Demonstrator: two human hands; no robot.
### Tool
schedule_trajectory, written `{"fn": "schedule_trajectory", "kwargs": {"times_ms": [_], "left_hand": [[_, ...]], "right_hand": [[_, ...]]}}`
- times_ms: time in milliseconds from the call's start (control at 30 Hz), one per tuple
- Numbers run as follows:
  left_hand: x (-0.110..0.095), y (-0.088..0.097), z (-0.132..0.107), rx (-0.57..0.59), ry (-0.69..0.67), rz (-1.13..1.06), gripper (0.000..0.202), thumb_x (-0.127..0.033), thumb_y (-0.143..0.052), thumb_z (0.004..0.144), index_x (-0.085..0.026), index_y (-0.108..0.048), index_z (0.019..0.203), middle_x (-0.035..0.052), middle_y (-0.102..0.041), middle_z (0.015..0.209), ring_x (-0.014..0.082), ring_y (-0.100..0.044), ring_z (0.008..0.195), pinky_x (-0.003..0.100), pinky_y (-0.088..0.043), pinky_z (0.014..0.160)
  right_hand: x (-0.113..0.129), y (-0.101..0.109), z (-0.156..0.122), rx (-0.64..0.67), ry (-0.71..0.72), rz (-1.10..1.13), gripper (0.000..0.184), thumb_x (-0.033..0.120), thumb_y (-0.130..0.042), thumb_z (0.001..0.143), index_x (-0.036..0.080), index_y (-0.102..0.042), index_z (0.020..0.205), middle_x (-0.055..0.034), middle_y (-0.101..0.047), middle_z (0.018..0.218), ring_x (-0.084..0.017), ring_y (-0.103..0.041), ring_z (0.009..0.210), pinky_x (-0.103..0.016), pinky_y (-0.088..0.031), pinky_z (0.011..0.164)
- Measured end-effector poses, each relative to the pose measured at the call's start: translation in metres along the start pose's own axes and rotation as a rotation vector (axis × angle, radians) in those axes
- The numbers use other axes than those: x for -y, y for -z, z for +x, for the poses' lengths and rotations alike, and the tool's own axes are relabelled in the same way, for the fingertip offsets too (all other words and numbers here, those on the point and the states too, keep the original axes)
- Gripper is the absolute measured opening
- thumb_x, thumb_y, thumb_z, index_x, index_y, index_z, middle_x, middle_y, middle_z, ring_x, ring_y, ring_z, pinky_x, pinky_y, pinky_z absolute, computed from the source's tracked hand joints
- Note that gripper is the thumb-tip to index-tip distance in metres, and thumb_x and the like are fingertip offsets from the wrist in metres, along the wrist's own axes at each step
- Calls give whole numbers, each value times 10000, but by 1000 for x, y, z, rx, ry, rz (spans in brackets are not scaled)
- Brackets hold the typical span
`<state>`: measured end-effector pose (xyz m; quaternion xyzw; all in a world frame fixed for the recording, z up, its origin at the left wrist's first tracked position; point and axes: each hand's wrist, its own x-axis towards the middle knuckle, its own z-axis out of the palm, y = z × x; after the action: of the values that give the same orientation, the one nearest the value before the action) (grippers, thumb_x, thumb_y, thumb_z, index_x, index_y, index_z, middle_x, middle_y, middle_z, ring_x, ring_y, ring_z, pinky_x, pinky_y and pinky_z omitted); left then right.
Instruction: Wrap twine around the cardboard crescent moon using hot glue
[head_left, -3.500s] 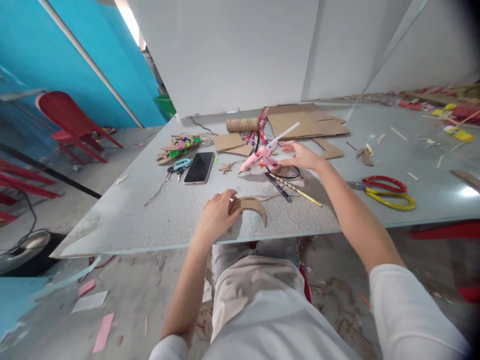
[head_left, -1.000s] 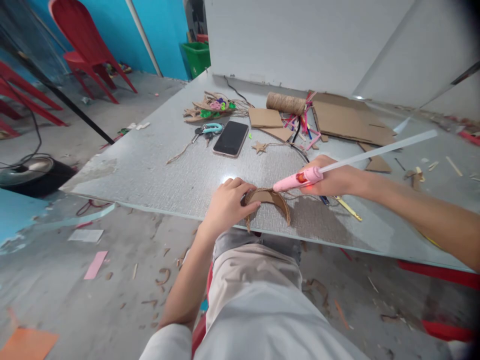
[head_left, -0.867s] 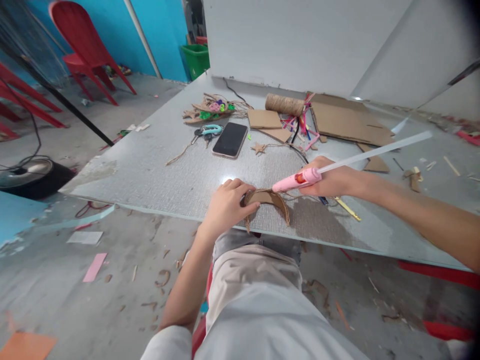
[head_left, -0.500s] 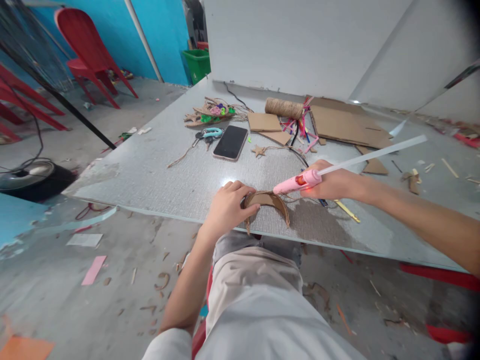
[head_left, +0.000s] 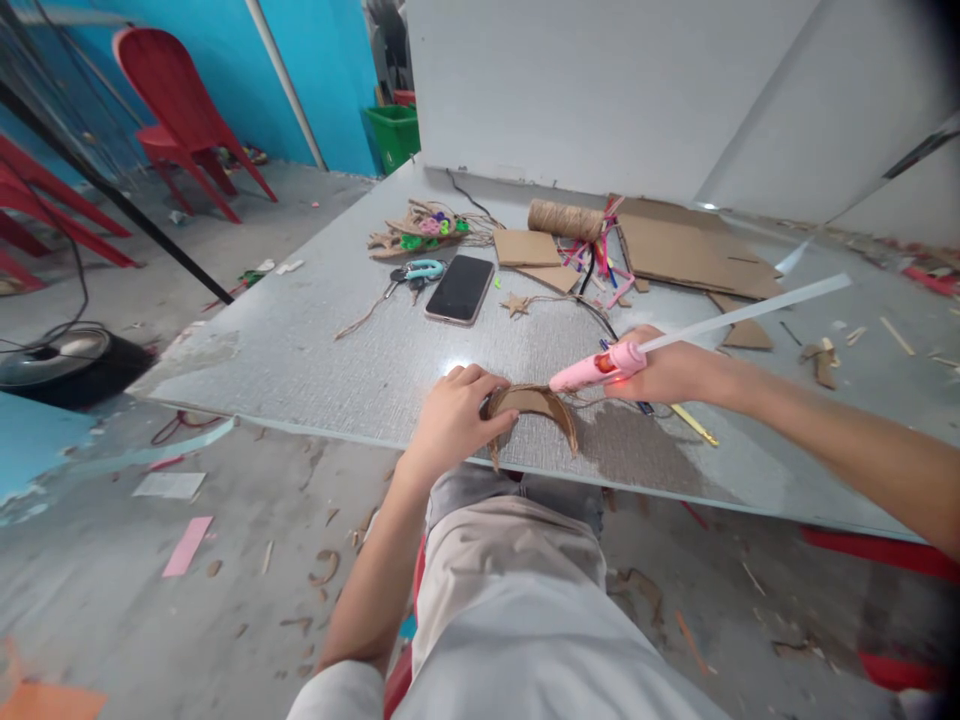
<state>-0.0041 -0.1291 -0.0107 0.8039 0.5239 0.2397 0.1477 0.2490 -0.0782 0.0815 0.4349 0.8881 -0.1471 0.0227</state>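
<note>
My left hand (head_left: 452, 420) is closed on the left end of a brown cardboard crescent (head_left: 537, 408) lying near the front edge of the grey table (head_left: 315, 350). A strand of twine runs along the crescent's upper edge. My right hand (head_left: 671, 368) grips a pink hot glue gun (head_left: 598, 368), whose nozzle points left at the top of the crescent. A long clear glue stick (head_left: 742, 313) juts from the back of the gun, up and to the right.
A black phone (head_left: 460, 288), keys (head_left: 416, 272), a cardboard star (head_left: 515, 303), a twine spool (head_left: 566, 219) and cardboard sheets (head_left: 694, 255) lie farther back. A yellow pencil (head_left: 691, 424) lies beside my right hand. Red chairs (head_left: 180, 110) stand at the left.
My right hand took the glue gun off the table and brought it to the crescent. In the last second the nozzle has stayed at the crescent's top edge. My left hand keeps its hold.
</note>
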Motion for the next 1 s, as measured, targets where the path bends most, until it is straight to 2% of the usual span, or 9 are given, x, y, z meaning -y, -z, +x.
{"fn": "schedule_trajectory", "kwargs": {"times_ms": [167,300,400,533,667,867,1000], "left_hand": [[0,-1,0,-14,-1,-7,294,-393,-597,837,-208,-651,1059,59,-628,957,227,-550,916,361,-437,812],[1,-2,0,-27,-6,-8,290,-393,-596,836,-215,-653,1057,57,-632,953,222,-551,909,361,-440,814],[0,-2,0,-23,-5,-8,294,-393,-601,833,-208,-655,1055,59,-632,952,226,-552,910,366,-441,816],[0,-1,0,-7,1,-11,301,-395,-605,833,-204,-654,1060,60,-635,968,233,-552,925,370,-437,826],[0,-1,0,3,9,-8,300,-394,-605,833,-202,-652,1059,60,-634,979,236,-552,936,374,-437,832],[-1,0,0,0,13,-6,295,-393,-602,837,-205,-652,1059,58,-635,980,236,-557,939,371,-438,833],[0,-1,0,-2,7,2,300,-388,-604,839,-197,-651,1065,61,-634,981,235,-558,936,371,-440,834]], "right_hand": [[-1,3,-2,103,18,-30,257,201,-489,707,203,-711,835,46,-483,556,-80,-337,514,-225,-234,514],[-6,1,-3,79,29,-13,149,187,-488,705,180,-624,642,41,-483,536,-80,-338,518,-226,-245,515],[-8,0,-4,64,58,-5,149,175,-495,699,173,-550,561,40,-456,503,-80,-341,518,-222,-246,506],[-7,3,-6,72,103,21,165,147,-482,706,176,-642,678,38,-500,531,-82,-376,541,-216,-259,517],[-7,4,-6,67,108,23,266,142,-493,690,219,-704,833,42,-563,598,-89,-442,566,-210,-276,517],[-6,4,-6,76,36,40,208,146,-511,692,227,-697,734,39,-575,581,-102,-477,541,-235,-277,494],[-1,8,-6,101,52,86,269,117,-497,681,232,-709,799,39,-632,657,-104,-523,584,-220,-306,509]]}}
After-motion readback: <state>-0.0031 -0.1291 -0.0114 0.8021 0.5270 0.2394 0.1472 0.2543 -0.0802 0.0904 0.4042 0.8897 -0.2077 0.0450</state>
